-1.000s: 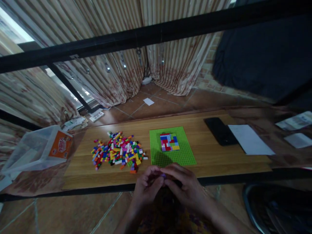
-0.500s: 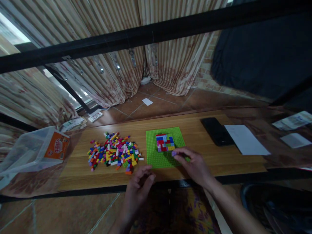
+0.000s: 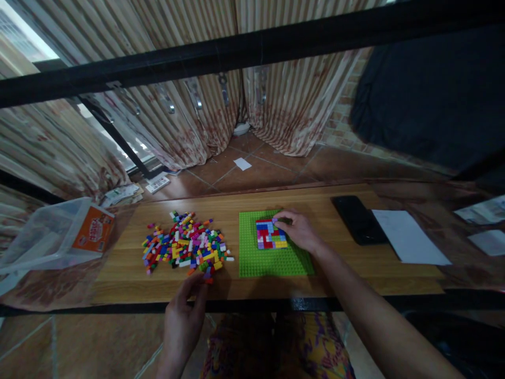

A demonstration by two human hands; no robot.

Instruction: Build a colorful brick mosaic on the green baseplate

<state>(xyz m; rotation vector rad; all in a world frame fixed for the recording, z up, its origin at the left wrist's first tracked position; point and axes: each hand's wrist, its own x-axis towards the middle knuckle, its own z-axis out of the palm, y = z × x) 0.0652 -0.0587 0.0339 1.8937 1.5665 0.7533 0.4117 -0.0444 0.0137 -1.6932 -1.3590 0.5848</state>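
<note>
While our right hand [image 3: 302, 231] reached over the green baseplate [image 3: 252, 266], its thumb and forefinger were closed on a small lavender brick [image 3: 275, 220] at the far right corner of the patch of coloured bricks [image 3: 270, 237]. The patch sat on the plate's far half, and we could not tell whether the lavender piece was seated or only resting there. Our left hand [image 3: 184, 318] was down by the near edge of the loose pile [image 3: 185, 245], fingers curled, the tips at an orange brick [image 3: 209, 281] and its neighbours; whether they gripped anything, we could not make out.

Our judgement was that the corner posed the main risk: a push off the studs could have left the lavender brick tilted, or knocked the bricks beside it loose. Since we saw no hand bracing the baseplate, sideways pressure might have slid it across the wooden board [image 3: 232, 290]. On the left, a careless pinch could have sent the orange brick over the board's near edge, which lay close by.
</note>
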